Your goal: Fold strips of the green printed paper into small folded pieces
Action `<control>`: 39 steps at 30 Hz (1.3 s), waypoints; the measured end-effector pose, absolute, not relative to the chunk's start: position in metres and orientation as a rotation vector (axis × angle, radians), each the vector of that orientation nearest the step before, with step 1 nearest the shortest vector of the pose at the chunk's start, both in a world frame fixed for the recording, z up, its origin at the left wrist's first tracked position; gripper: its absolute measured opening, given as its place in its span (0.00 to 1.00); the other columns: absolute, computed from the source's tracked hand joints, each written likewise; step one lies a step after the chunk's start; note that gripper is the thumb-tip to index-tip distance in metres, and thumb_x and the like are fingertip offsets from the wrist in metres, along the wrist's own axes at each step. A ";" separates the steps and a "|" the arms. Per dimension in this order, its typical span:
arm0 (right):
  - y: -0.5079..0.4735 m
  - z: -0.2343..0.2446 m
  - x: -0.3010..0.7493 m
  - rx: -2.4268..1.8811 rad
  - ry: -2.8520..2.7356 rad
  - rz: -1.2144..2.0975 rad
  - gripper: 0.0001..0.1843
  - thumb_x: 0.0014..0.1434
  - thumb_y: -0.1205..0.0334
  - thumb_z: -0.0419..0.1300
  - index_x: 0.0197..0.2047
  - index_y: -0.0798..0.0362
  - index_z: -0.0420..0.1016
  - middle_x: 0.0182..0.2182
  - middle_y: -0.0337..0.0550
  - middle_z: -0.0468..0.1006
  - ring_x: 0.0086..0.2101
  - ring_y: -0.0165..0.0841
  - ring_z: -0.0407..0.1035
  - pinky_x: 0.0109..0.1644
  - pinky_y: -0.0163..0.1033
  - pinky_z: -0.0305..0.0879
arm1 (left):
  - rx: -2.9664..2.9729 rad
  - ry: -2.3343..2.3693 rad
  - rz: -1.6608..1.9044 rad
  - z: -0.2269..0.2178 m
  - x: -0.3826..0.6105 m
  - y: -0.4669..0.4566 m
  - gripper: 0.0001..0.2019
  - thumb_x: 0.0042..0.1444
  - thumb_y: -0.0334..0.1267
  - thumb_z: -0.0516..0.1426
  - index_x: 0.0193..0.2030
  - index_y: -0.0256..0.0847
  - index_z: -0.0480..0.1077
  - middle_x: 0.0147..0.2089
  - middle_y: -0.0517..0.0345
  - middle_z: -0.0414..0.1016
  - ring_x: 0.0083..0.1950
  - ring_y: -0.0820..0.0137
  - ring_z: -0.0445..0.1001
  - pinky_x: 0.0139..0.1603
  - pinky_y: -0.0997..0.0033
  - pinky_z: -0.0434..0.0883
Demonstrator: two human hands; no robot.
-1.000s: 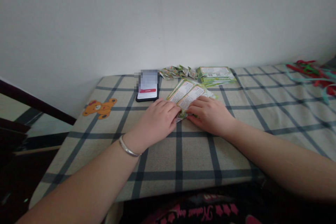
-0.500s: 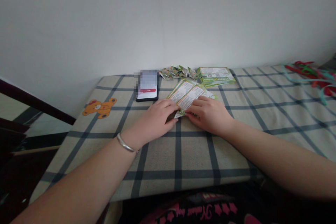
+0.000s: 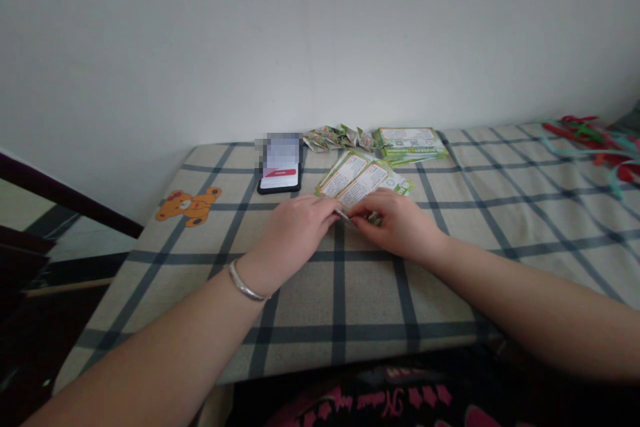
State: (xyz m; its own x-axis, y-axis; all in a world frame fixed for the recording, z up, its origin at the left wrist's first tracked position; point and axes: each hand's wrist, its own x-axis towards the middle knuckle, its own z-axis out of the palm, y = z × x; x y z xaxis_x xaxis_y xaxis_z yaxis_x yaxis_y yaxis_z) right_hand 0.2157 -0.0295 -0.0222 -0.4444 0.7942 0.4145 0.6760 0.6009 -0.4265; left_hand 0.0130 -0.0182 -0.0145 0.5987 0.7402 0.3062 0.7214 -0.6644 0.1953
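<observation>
My left hand [image 3: 295, 230] and my right hand [image 3: 395, 223] meet at the middle of the checked table cloth [image 3: 350, 280]. Both pinch the near edge of a green and white printed paper sheet [image 3: 363, 180] that lies flat just beyond my fingers. A small folded corner of the sheet shows between my fingertips. A silver bangle [image 3: 243, 283] circles my left wrist.
A phone [image 3: 281, 170] with a lit screen lies behind my left hand. Several small folded paper pieces [image 3: 337, 138] and a stack of printed sheets [image 3: 410, 141] sit by the white wall. Red and green ribbons [image 3: 595, 140] lie at the far right. A bear print [image 3: 189, 205] marks the cloth's left side.
My fingers have drawn closer together and now pinch the sheet's near corner into a tighter fold. The rest of the sheet stays flat.
</observation>
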 end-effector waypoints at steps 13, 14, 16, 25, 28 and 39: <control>-0.026 -0.023 0.214 -1.116 -2.177 0.391 0.08 0.53 0.69 0.59 0.35 0.52 0.78 0.31 0.39 0.80 0.35 0.32 0.71 0.43 0.38 0.65 | 2.811 1.282 0.577 -0.015 0.015 -0.018 0.05 0.64 0.35 0.54 0.40 0.37 0.71 0.37 0.53 0.76 0.40 0.62 0.74 0.39 0.64 0.68; -0.027 -0.023 0.215 -1.121 -2.174 0.427 0.08 0.53 0.69 0.59 0.36 0.52 0.78 0.31 0.39 0.80 0.34 0.32 0.71 0.42 0.37 0.65 | 2.809 1.260 0.602 -0.015 0.015 -0.017 0.05 0.63 0.34 0.55 0.40 0.37 0.71 0.37 0.53 0.76 0.40 0.62 0.74 0.39 0.64 0.68; -0.028 -0.023 0.215 -1.138 -2.144 0.514 0.08 0.54 0.68 0.59 0.36 0.52 0.78 0.30 0.38 0.80 0.33 0.30 0.71 0.40 0.35 0.65 | 2.792 1.212 0.653 -0.015 0.015 -0.017 0.04 0.62 0.33 0.56 0.39 0.37 0.72 0.36 0.54 0.76 0.39 0.63 0.74 0.39 0.65 0.69; -0.027 -0.023 0.215 -1.161 -1.991 0.728 0.06 0.51 0.68 0.58 0.30 0.53 0.77 0.26 0.36 0.77 0.28 0.27 0.68 0.33 0.32 0.62 | 2.772 1.019 0.858 -0.020 0.012 -0.012 0.06 0.60 0.30 0.58 0.42 0.35 0.75 0.38 0.53 0.79 0.41 0.65 0.75 0.42 0.65 0.72; -0.027 -0.024 0.215 -1.159 -1.965 0.776 0.05 0.51 0.68 0.59 0.29 0.53 0.77 0.25 0.36 0.77 0.28 0.26 0.67 0.33 0.32 0.62 | 2.743 1.022 0.908 -0.022 0.012 -0.012 0.07 0.60 0.30 0.58 0.44 0.36 0.75 0.40 0.52 0.79 0.43 0.65 0.76 0.45 0.65 0.73; -0.022 -0.021 0.217 -1.108 -1.845 1.094 0.02 0.48 0.65 0.59 0.27 0.54 0.72 0.21 0.33 0.71 0.22 0.24 0.62 0.26 0.31 0.58 | 2.497 1.019 0.964 -0.021 0.014 -0.014 0.05 0.60 0.31 0.59 0.42 0.40 0.73 0.39 0.57 0.79 0.43 0.69 0.77 0.45 0.67 0.73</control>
State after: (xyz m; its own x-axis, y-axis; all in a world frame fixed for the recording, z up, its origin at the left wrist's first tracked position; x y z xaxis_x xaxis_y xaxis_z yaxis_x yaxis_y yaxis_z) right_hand 0.2168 -0.0220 -0.0208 -0.3791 0.9139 0.1449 0.3116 0.2735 -0.9100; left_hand 0.0142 -0.0137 -0.0212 0.5295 0.7007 0.4782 0.5162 -0.7135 0.4738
